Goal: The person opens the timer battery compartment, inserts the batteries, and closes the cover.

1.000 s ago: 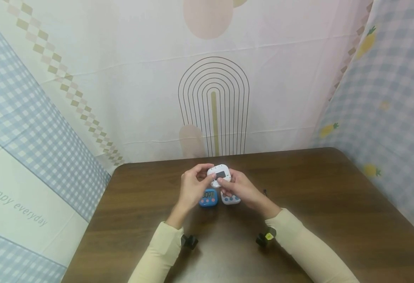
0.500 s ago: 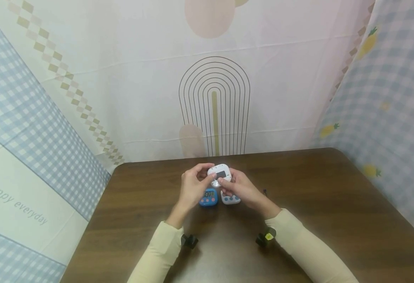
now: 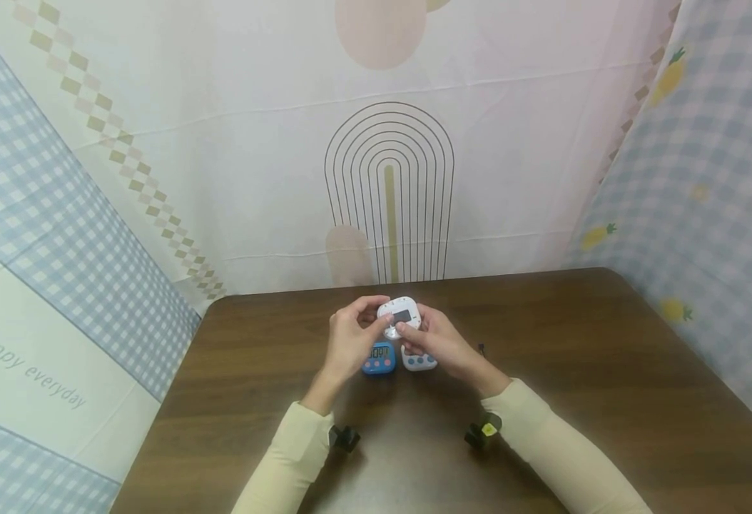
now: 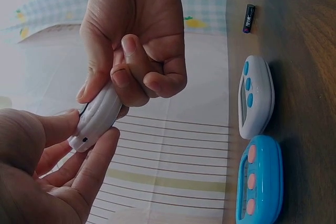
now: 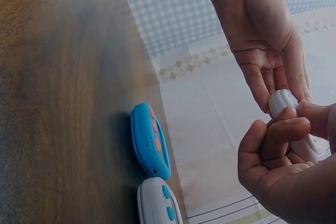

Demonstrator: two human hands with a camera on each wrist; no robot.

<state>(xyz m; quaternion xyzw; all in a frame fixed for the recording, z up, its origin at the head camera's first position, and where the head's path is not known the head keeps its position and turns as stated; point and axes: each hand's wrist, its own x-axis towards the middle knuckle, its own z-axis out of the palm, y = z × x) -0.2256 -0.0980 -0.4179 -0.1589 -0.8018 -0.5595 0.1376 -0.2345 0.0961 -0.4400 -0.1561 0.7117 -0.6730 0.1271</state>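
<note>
Both hands hold a white rounded digital timer [image 3: 406,306] above the table, a dark rectangle on the side that faces the head camera. My left hand [image 3: 348,340] pinches its left edge between thumb and fingers. On the opposite edge my right hand [image 3: 445,345] grips it, thumb on the face and fingers curled behind, as the left wrist view shows. Below the hands, a blue timer [image 3: 379,359] with pink buttons stands on the table. Beside it is a second white timer [image 3: 419,363] with blue buttons, partly covered by the right hand in the head view.
A dark battery [image 4: 249,18] stands on the brown wooden table [image 3: 254,357], right of the timers in the head view. Behind the table hangs a white printed cloth [image 3: 273,178], with checked cloths [image 3: 710,214] at the sides. Small black devices [image 3: 345,438] sit at both wrists.
</note>
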